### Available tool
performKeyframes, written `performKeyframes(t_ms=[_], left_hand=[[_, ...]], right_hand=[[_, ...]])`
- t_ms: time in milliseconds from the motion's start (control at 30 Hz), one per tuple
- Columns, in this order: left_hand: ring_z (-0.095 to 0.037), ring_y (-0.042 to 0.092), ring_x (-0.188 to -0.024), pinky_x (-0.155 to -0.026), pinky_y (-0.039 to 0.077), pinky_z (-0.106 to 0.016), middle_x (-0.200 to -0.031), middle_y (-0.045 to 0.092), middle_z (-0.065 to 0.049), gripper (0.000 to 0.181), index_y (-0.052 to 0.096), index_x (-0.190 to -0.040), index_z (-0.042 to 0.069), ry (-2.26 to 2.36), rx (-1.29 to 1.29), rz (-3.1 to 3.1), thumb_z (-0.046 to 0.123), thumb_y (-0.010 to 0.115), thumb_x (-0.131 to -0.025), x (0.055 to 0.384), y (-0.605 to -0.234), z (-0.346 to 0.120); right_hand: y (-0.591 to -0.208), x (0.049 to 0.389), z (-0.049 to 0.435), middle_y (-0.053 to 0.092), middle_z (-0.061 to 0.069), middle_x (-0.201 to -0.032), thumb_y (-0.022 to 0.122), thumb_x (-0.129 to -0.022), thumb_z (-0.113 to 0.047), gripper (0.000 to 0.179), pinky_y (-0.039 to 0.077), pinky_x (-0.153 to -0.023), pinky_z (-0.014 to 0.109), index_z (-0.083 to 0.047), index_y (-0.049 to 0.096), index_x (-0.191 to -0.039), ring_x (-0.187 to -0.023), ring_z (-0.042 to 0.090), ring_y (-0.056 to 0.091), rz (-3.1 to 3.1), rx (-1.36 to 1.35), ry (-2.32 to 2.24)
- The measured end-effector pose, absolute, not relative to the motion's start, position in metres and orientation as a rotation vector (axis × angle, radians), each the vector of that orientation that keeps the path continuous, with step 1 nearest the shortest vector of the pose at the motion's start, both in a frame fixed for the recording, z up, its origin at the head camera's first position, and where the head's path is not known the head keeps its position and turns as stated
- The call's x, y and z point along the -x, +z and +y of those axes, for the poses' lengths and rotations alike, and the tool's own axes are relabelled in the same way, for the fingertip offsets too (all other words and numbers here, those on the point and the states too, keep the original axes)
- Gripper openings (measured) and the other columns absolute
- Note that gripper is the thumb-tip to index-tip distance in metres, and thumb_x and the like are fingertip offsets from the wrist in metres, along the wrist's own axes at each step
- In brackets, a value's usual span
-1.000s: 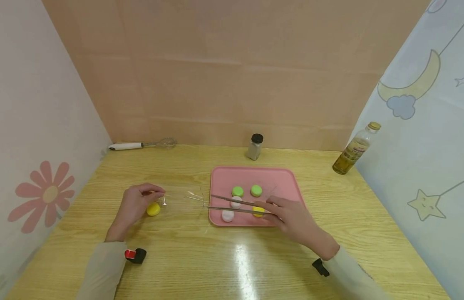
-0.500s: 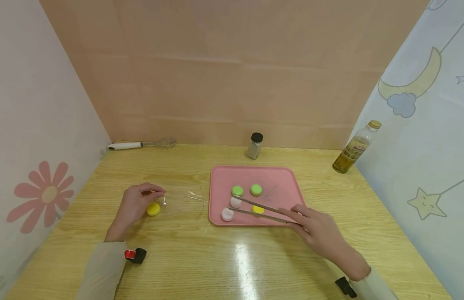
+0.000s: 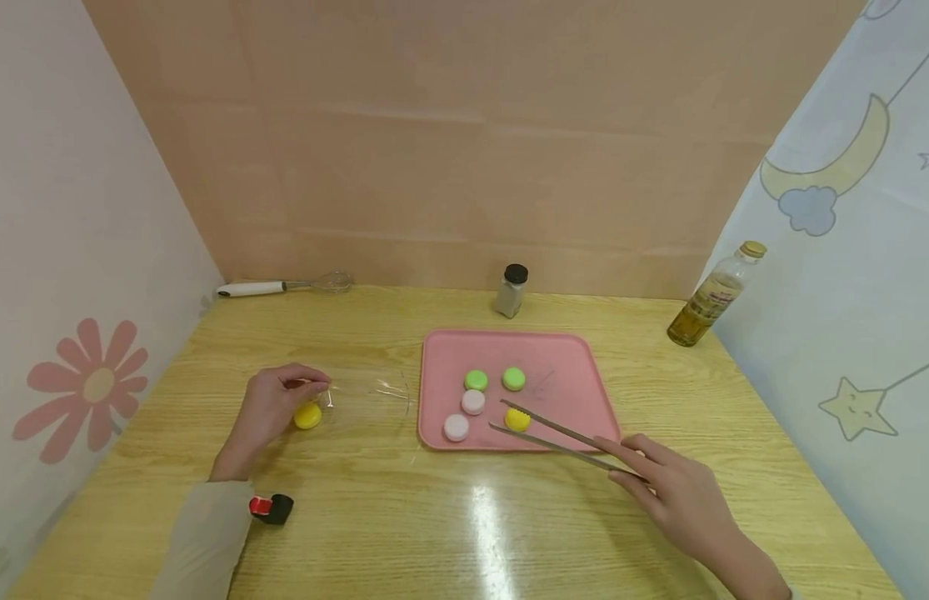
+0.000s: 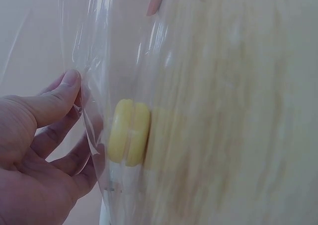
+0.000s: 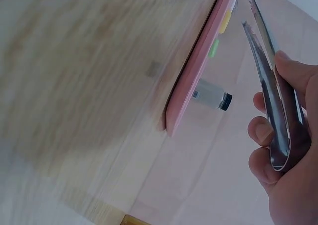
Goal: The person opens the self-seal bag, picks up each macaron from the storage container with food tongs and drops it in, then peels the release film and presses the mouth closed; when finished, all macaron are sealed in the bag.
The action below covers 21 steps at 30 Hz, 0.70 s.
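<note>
My left hand (image 3: pixel 277 408) pinches the edge of a clear plastic bag (image 4: pixel 149 61) that lies on the table. A yellow macaron (image 4: pixel 128 133) shows through the film beside that hand. Metal tongs (image 5: pixel 276 101) are held in my right hand (image 3: pixel 681 492), their arms apart with nothing between the tips. Those tips hover above the front of a pink tray (image 3: pixel 539 350), near a yellow macaron (image 3: pixel 517 419). Also on the tray are two green macarons (image 3: pixel 513 379) and two pale pink macarons (image 3: pixel 474 402).
A small jar (image 3: pixel 511 292) with a black lid stands behind the tray. At the back right is an oil bottle (image 3: pixel 707 300), and a whisk (image 3: pixel 284 287) lies at the back left. Patterned walls bound the table's sides.
My right hand has drawn the tongs back to the right and toward me, from the bag's mouth to over the tray's front. My left hand stays on the bag.
</note>
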<state>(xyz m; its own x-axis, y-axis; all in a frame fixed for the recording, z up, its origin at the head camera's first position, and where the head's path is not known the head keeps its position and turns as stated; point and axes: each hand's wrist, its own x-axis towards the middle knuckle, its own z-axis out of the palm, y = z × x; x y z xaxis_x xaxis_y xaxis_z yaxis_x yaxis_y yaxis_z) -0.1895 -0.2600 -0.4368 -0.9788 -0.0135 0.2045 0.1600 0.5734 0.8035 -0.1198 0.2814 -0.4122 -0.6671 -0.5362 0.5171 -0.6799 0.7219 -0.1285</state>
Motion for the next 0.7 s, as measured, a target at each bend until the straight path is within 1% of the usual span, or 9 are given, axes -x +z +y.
performKeyframes(t_ms=[133,300,433,533,700], left_hand=[[-0.022,0.062,-0.084,-0.069,0.050,-0.023,-0.097,0.075,-0.009,0.012,0.080,-0.100,0.006,-1.376,0.118,-2.617,0.015,0.075,-0.094,0.189,-0.437,-0.260],[-0.021,0.063,-0.084,-0.069,0.050,-0.023,-0.097,0.075,-0.009,0.011,0.080,-0.100,0.006,-1.376,0.122,-2.616,0.014,0.074,-0.094,0.190,-0.437,-0.260],[-0.020,0.063,-0.082,-0.067,0.050,-0.023,-0.096,0.075,-0.009,0.011,0.080,-0.100,0.006,-1.384,0.118,-2.613,0.014,0.075,-0.094,0.190,-0.436,-0.259],[-0.019,0.063,-0.081,-0.067,0.050,-0.023,-0.097,0.075,-0.010,0.012,0.079,-0.100,0.005,-1.393,0.114,-2.611,0.014,0.074,-0.094,0.190,-0.436,-0.259],[-0.019,0.063,-0.082,-0.068,0.050,-0.022,-0.098,0.074,-0.011,0.012,0.079,-0.101,0.004,-1.401,0.115,-2.609,0.013,0.074,-0.094,0.189,-0.435,-0.259]], right_hand=[[-0.412,0.111,0.288,0.060,-0.017,-0.101,0.059,-0.101,-0.045,0.037,0.026,-0.048,0.008,-0.026,0.070,-0.131,-0.060,-0.010,0.035,-2.488,-0.888,0.416],[-0.411,0.103,0.297,0.059,-0.017,-0.101,0.068,-0.097,-0.036,0.037,0.027,-0.048,0.009,-0.026,0.069,-0.133,-0.061,-0.009,0.035,-2.521,-0.848,0.383],[-0.410,0.098,0.303,0.059,-0.018,-0.101,0.079,-0.087,-0.024,0.048,0.026,-0.047,0.009,-0.029,0.068,-0.133,-0.059,-0.010,0.034,-2.553,-0.796,0.352],[-0.410,0.096,0.308,0.060,-0.017,-0.101,0.083,-0.081,-0.017,0.056,0.025,-0.045,0.010,-0.030,0.068,-0.133,-0.058,-0.010,0.033,-2.574,-0.764,0.341],[-0.410,0.094,0.313,0.059,-0.018,-0.100,0.084,-0.079,-0.013,0.059,0.023,-0.045,0.010,-0.030,0.068,-0.133,-0.057,-0.010,0.033,-2.598,-0.755,0.345]])
